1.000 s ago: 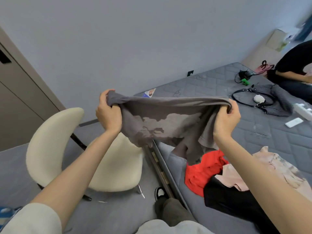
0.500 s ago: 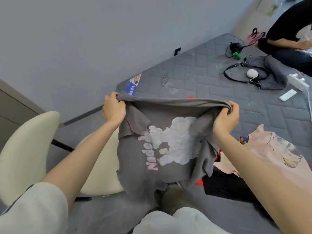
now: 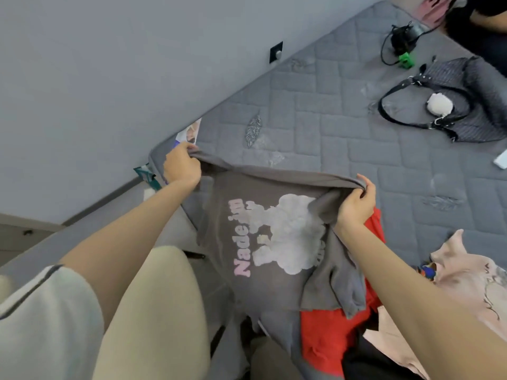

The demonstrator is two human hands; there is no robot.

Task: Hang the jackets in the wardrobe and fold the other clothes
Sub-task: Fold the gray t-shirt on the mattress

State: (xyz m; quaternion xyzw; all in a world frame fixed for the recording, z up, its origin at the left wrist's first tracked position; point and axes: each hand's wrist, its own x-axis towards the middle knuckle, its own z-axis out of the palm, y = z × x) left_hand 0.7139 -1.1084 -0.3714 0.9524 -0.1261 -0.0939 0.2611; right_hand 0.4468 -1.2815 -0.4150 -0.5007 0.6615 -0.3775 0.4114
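- Grey quilted mattress [image 3: 329,127] is filling the space ahead of me, running along a plain grey wall. A dark woven handbag with a black strap [image 3: 472,105] is lying well away toward its far side.
- I am holding a soft grey cotton T-shirt with a white cloud-shaped print and pink lettering [image 3: 274,237] stretched between my two hands above the near corner of the mattress. One edge is running taut from hand to hand and the rest is hanging down in front of me.
- My left hand [image 3: 181,165] is gripping one end of that edge, its fingers [image 3: 189,149] curled tight over bunched cloth. My right hand [image 3: 355,204] is pinching the other end, its fingers [image 3: 367,187] clamped on a gathered fold.
- The print is facing me, turned sideways, and a short sleeve is flopping loose below my right hand.
- I am judging the shirt light, limp and not slippery. It is likely to sag wherever I am not supporting it, so holding two corners of one edge seems the best way to keep it flat for laying down and folding.
- A bright red garment [image 3: 323,338], a pale pink one [image 3: 466,283] and a black one [image 3: 365,363] are lying heaped beneath my right arm, not yet folded. A cream rounded chair back [image 3: 153,311] is standing under my left arm.
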